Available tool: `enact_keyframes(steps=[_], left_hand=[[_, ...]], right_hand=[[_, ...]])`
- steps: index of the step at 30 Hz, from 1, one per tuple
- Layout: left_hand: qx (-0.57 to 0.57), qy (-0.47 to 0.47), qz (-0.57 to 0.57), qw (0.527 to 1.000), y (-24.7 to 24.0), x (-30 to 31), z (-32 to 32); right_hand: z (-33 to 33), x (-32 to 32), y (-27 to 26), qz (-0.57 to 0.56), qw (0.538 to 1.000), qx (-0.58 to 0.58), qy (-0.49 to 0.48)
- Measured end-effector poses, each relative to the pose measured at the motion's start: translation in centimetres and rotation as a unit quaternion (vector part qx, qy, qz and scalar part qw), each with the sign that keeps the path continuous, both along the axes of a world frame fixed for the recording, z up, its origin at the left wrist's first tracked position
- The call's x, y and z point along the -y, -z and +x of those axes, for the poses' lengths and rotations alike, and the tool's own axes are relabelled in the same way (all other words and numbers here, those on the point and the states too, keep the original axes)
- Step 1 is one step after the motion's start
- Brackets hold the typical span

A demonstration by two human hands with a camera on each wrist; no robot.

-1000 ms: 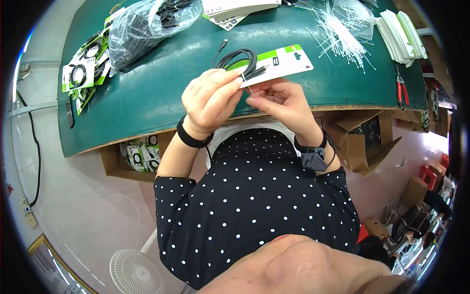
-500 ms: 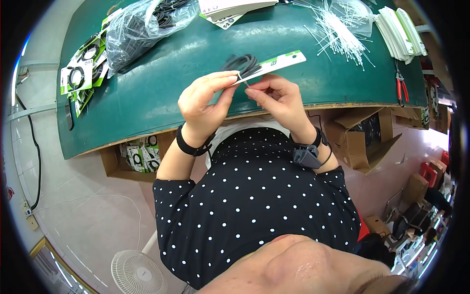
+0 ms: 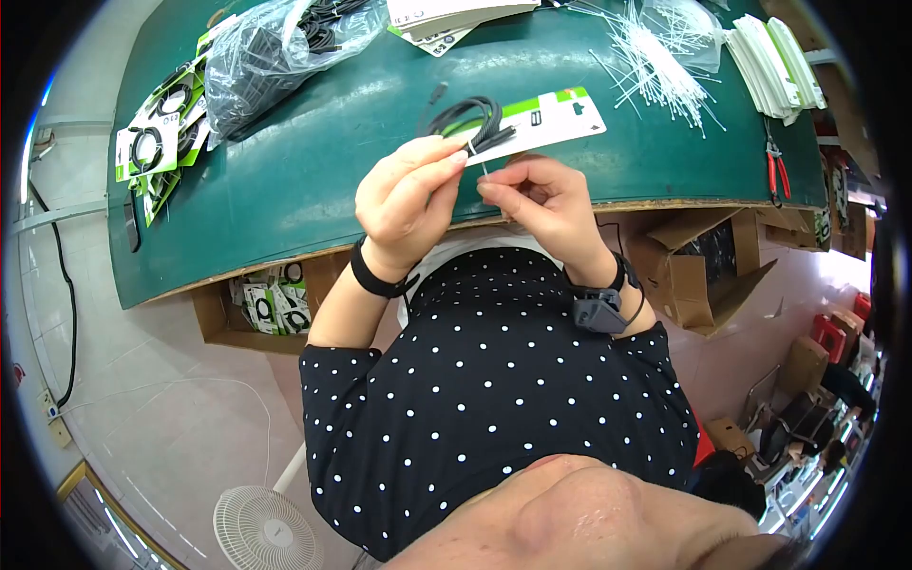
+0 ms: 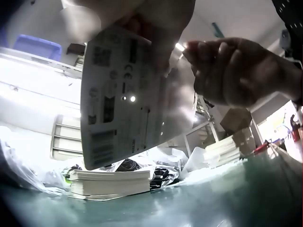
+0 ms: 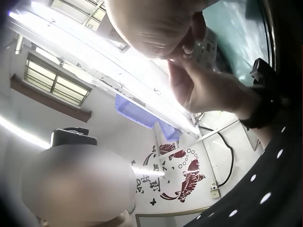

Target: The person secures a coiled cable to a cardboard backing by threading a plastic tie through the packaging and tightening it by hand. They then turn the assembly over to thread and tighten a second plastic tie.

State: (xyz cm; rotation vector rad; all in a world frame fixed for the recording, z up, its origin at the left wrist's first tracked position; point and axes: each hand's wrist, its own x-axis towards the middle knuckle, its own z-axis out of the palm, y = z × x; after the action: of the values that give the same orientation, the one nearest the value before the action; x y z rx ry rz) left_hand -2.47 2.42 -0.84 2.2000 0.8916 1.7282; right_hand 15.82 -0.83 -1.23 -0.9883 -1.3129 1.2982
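In the head view, my left hand [image 3: 404,199] holds a white and green packaging card [image 3: 565,119] by its near end. Against the card's face lies a coiled black cable [image 3: 486,114], bound to it near the left fingertips. From there a thin white cable tie [image 3: 485,171] sticks out toward me. My right hand [image 3: 546,199] pinches the tail of that tie between thumb and forefinger. In the left wrist view, the printed back of the card [image 4: 116,101] faces the camera, with my right hand [image 4: 236,71] beside it.
Loose white cable ties [image 3: 655,66] spread across the table's back right, near red-handled pliers [image 3: 779,176] and stacked cards [image 3: 774,71]. A clear bag of cables [image 3: 271,71] and several carded cables [image 3: 152,147] lie left. More cards [image 3: 451,14] are stacked at the back. Open cartons [image 3: 703,275] stand below.
The card tipped nearly edge-on half a second ago, then turned its face up again. Both hands shifted slightly with it, left hand still on the card and right hand still at the tie.
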Motion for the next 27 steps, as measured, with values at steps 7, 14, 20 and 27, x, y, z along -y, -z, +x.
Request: enact_keyframes(steps=[7, 14, 20, 27], left_hand=[[-0.075, -0.014, 0.109, 0.991, 0.0, -0.3, 0.2], [-0.125, 0.032, 0.048, 0.990, 1.7, 2.0, -0.1], [-0.195, 0.070, -0.054, 0.977, 2.4, 4.6, -0.7], [-0.248, 0.125, -0.076, 0.958, 3.8, 5.8, 0.0]], right_hand=[[0.6, 1.4, -1.4, -0.140, 0.984, -0.100, -0.042], [3.3, 3.3, 1.7, -0.187, 0.977, -0.072, -0.067], [12.5, 3.6, 2.1, -0.062, 0.958, 0.281, -0.021], [6.4, 2.7, 0.6, 0.050, 0.968, 0.245, 0.008]])
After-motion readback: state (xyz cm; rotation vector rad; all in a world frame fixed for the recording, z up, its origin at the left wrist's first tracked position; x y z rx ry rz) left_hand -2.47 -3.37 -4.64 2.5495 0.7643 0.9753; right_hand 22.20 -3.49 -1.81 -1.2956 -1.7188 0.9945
